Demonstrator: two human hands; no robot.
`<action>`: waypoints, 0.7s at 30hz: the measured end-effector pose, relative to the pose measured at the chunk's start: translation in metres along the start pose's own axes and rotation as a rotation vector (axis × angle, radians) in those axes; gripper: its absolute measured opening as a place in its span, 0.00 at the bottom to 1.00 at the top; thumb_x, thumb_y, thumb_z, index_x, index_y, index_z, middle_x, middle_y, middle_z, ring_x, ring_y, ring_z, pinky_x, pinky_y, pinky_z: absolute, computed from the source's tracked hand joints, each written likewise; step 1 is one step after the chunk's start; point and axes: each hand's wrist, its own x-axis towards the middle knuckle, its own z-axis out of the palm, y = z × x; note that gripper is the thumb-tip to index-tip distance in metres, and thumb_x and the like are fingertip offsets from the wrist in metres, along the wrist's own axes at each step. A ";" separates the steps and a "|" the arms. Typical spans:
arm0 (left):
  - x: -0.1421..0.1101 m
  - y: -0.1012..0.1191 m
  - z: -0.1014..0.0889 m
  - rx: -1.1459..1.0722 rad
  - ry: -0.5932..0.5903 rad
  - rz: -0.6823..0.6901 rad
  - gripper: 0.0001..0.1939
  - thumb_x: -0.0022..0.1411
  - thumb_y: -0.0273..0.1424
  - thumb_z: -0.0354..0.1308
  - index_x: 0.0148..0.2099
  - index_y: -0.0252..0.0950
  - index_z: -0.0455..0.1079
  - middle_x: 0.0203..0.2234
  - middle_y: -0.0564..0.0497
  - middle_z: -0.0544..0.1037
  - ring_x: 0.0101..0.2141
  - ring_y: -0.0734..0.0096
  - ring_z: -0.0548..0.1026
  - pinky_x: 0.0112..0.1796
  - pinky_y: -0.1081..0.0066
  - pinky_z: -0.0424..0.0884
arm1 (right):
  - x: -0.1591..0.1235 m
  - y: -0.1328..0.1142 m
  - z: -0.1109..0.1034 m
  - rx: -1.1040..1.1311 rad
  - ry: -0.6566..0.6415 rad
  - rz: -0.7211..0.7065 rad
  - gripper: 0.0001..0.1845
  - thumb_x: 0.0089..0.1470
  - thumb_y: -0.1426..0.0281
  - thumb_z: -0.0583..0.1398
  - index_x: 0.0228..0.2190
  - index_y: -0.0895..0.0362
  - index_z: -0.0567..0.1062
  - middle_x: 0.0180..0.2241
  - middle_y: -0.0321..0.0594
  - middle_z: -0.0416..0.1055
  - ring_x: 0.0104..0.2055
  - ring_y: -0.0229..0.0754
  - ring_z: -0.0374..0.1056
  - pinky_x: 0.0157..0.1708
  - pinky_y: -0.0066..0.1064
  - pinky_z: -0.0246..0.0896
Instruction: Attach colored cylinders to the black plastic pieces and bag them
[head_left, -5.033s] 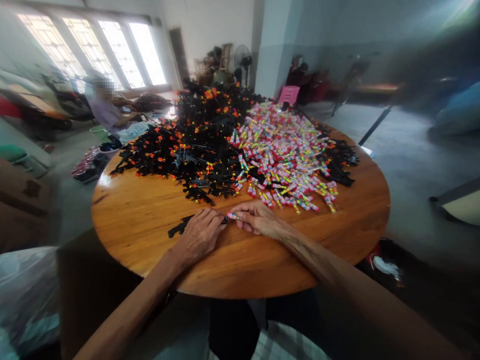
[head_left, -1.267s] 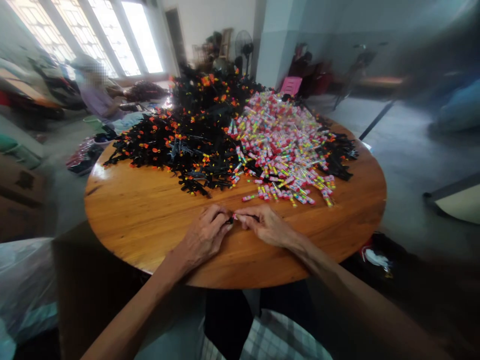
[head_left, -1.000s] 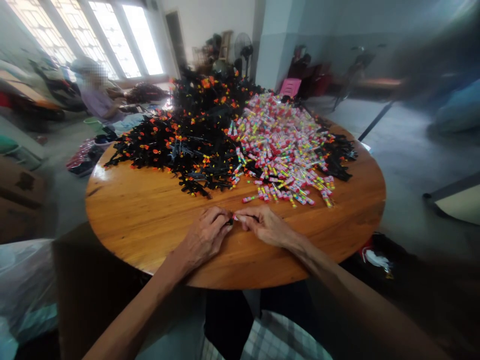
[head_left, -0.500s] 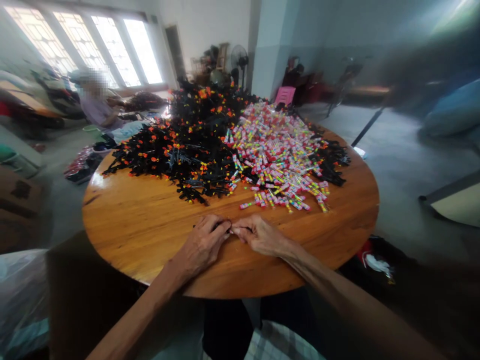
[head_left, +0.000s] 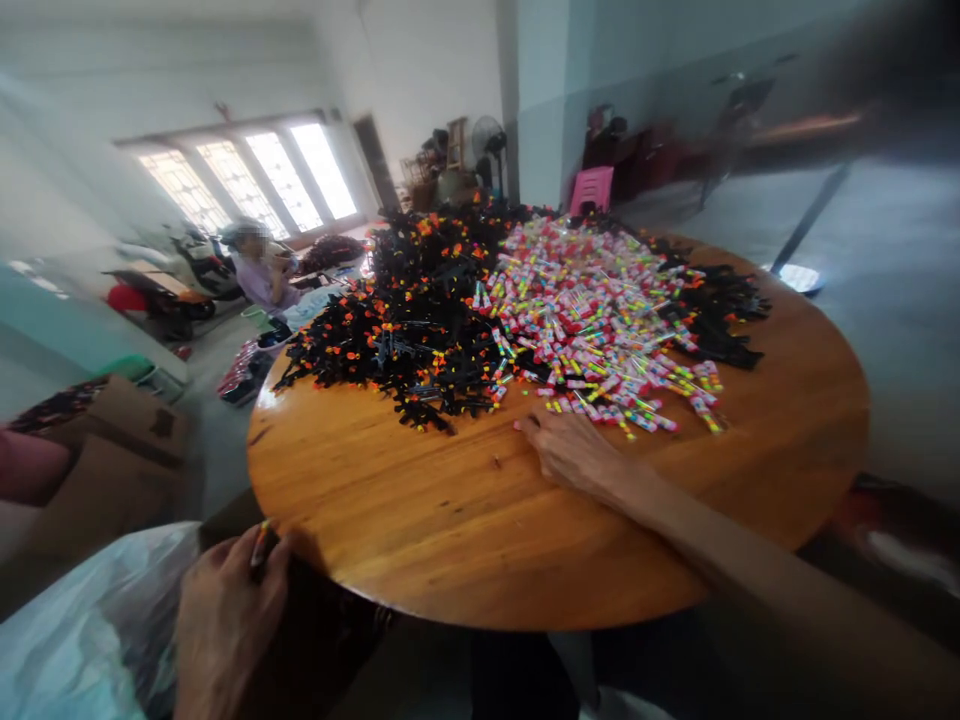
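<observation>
My left hand (head_left: 225, 615) is off the table's near left edge, over a clear plastic bag (head_left: 82, 630), pinching a small black piece with a coloured tip (head_left: 260, 545). My right hand (head_left: 574, 450) lies on the round wooden table (head_left: 420, 520), fingers reaching the near edge of a heap of small pink, yellow and green tubes (head_left: 600, 320). Whether the fingers hold one of the tubes is unclear. A large pile of black plastic pieces with orange and yellow tips (head_left: 412, 310) lies left of the tubes.
Another person (head_left: 259, 270) sits at the far left by the windows. Cardboard boxes (head_left: 112, 450) stand on the floor to the left. A pink stool (head_left: 589, 188) and a standing fan (head_left: 489, 140) are behind the table.
My hands have separated: the left carried the joined piece off the table toward the bag at lower left, the right reached forward to the tube heap. My head turned left.
</observation>
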 end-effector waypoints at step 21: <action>0.102 0.164 0.064 -0.280 0.158 1.047 0.14 0.68 0.19 0.49 0.50 0.34 0.72 0.49 0.42 0.78 0.53 0.57 0.72 0.52 0.55 0.72 | -0.009 -0.027 -0.023 0.145 0.068 0.055 0.18 0.61 0.75 0.55 0.51 0.57 0.76 0.43 0.46 0.71 0.36 0.43 0.67 0.32 0.34 0.55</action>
